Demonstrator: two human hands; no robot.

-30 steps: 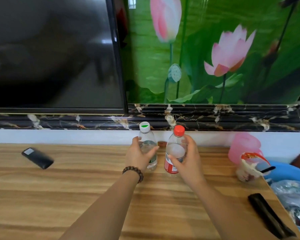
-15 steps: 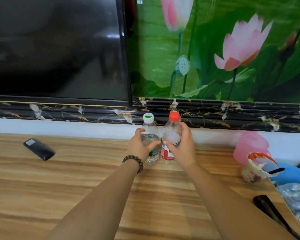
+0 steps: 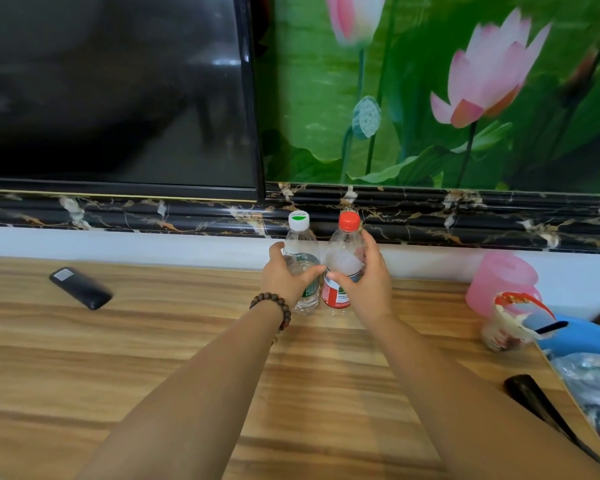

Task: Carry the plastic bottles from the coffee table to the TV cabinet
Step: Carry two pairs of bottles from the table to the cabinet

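Two clear plastic bottles stand upright side by side near the back edge of the wooden TV cabinet top (image 3: 153, 358). The left bottle (image 3: 300, 244) has a white and green cap and a green label. My left hand (image 3: 284, 278), with a bead bracelet on its wrist, grips its body. The right bottle (image 3: 343, 258) has a red cap and a red label, and my right hand (image 3: 364, 282) grips its body. The bottles almost touch each other.
A black remote (image 3: 80, 287) lies at the left. At the right edge stand a pink cup (image 3: 499, 282) and a small snack tub (image 3: 506, 327), beside a blue basin (image 3: 582, 336). A dark slim object (image 3: 541, 407) lies front right. The TV screen (image 3: 118, 91) rises behind.
Both hands carried the bottles further back toward the wall and closer together, and the bottles now stand on the cabinet top. The camera moved slightly nearer.
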